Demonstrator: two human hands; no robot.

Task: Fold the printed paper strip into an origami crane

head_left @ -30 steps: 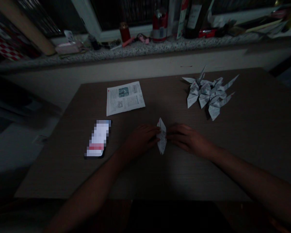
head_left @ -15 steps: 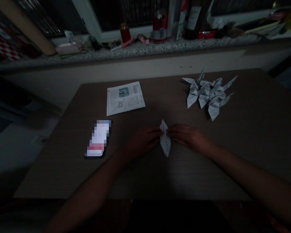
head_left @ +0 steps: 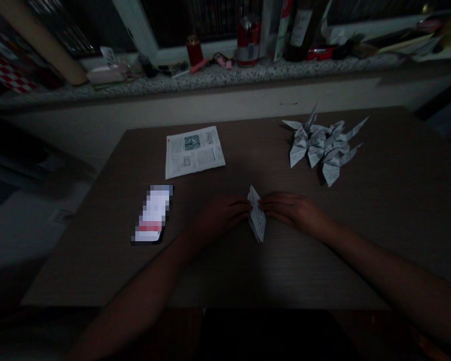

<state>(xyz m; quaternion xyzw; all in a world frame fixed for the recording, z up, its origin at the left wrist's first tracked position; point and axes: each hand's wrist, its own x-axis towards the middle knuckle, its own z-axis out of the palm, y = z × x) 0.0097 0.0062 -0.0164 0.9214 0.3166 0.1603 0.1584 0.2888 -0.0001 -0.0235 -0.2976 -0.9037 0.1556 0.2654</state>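
A small folded piece of printed paper [head_left: 257, 218], diamond-shaped, lies on the brown table [head_left: 225, 271] in front of me. My left hand [head_left: 221, 216] pinches its left edge with closed fingers. My right hand [head_left: 293, 210] pinches its right side near the upper tip. Both forearms reach in from the bottom of the view. The light is dim.
A pile of several folded paper cranes [head_left: 323, 143] lies at the back right of the table. A flat printed sheet [head_left: 193, 151] sits at the back centre-left, a phone [head_left: 153, 214] left of my hands. The stone sill [head_left: 218, 75] behind holds cans, bottles and small clutter.
The folded paper has shifted slightly right and turned a little between my fingers; my hands stay pinched on it in nearly the same place.
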